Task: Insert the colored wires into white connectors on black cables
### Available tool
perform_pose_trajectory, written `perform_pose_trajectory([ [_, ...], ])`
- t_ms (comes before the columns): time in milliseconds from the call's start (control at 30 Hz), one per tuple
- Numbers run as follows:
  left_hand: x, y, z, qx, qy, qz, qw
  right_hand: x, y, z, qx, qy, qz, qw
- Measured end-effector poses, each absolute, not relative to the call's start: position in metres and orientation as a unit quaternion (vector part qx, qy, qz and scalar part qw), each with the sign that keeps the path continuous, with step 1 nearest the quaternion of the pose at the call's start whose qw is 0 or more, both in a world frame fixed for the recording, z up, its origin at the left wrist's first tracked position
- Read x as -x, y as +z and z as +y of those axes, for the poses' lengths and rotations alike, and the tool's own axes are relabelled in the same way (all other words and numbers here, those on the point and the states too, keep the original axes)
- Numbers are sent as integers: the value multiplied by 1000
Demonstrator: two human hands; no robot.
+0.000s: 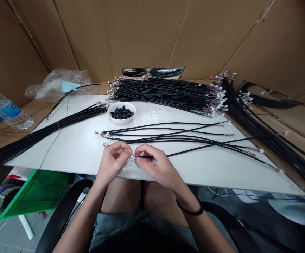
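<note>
My right hand point(154, 162) pinches a black cable point(184, 151) near its stripped end, over the front edge of the white table point(81, 154). Thin loose wires point(132, 159) fan out of that end toward my left hand point(116, 158). The thumb and index finger of my left hand are pressed together on one of these fine wires. Just beyond my hands, several black cables point(165, 139) lie across the table with wire ends and small white connectors. A white bowl point(121, 121) of short black tubes point(122, 112) stands behind them, beside a scatter of small white pieces point(159, 114).
A large stack of black cables point(163, 93) lies at the back. More bundles rest at left point(36, 135) and right point(258, 123). A water bottle point(6, 110) and plastic bag point(59, 84) are at the left. A green bin point(36, 196) stands below; cardboard walls point(147, 35) enclose the table.
</note>
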State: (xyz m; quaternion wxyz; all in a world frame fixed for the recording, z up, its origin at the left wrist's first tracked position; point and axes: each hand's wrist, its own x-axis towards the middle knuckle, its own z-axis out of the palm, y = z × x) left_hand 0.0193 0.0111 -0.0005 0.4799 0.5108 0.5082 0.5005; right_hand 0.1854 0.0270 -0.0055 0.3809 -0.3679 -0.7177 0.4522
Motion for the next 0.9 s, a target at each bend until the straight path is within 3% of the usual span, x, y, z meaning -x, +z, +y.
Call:
perform_pose_trajectory([
  [900,-19,0,10,-522,494,511,471,-186,-7,29,389,454,-704,382],
])
